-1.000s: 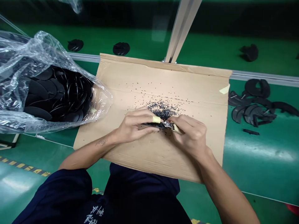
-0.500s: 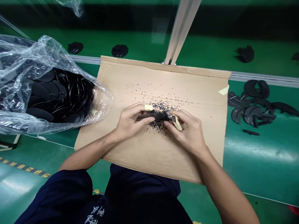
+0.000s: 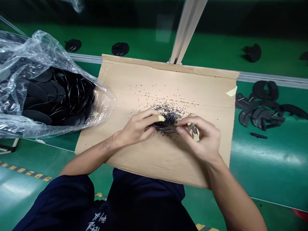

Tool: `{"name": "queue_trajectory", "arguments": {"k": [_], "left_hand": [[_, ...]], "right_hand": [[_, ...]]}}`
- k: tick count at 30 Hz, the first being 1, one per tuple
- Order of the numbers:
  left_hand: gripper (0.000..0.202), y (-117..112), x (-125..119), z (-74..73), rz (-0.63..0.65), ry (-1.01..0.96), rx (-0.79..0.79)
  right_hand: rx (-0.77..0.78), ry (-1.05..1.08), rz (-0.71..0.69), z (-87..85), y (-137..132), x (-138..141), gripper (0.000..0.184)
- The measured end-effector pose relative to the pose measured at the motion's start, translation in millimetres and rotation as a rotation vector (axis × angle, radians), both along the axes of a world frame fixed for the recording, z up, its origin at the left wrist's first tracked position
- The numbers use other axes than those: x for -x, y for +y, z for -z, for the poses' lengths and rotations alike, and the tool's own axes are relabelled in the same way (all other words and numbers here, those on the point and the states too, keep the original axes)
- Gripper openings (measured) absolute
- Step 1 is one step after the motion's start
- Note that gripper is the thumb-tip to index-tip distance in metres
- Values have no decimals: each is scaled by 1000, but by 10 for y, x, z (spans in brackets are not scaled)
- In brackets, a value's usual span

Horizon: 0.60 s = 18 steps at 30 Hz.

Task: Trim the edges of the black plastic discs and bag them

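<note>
Over the cardboard sheet (image 3: 154, 163), my left hand (image 3: 138, 128) pinches a flat, round black plastic part (image 3: 168, 129) by its left side; a yellow wrap covers one fingertip. My right hand (image 3: 203, 138) is closed around small metal cutting pliers (image 3: 193, 129) with pale yellow grips, mostly hidden in the palm. Its thumb and forefinger come together at the right edge of the black part; whether they grip it I cannot tell. Tiny black plastic bits (image 3: 170, 117) lie heaped and scattered just behind the part.
At the left, a clear plastic bag (image 3: 45, 48) lies open, full of black discs (image 3: 38, 91). Several curved black pieces (image 3: 262, 115) are piled on the green table (image 3: 269, 173) at the right. A metal post (image 3: 187, 32) stands behind the cardboard, before a reflective panel.
The black part has tipped flatter and come slightly nearer me. My right hand has moved right and turned, drawing the pliers' jaws off the part and back into the palm.
</note>
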<state>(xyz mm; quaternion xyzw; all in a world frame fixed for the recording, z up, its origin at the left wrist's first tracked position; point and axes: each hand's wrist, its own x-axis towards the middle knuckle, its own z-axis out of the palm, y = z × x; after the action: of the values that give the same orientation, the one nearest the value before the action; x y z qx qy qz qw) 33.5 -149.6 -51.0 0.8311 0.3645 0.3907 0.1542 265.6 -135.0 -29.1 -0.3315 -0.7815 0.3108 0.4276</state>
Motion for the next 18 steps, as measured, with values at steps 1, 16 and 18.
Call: {"name": "queue_trajectory", "arguments": {"k": [1,16,18], "left_hand": [[33,1,0,-12,22,-48,29],[29,-33,-36,-73,97,-242,142],[29,-35,-39,-68,90,-249,144]], "right_hand": [[-41,-51,62,8,24,-26,11],[-418,-553,176,73,42,-63,17],[-415,-551,168,70,41,-71,18]]}}
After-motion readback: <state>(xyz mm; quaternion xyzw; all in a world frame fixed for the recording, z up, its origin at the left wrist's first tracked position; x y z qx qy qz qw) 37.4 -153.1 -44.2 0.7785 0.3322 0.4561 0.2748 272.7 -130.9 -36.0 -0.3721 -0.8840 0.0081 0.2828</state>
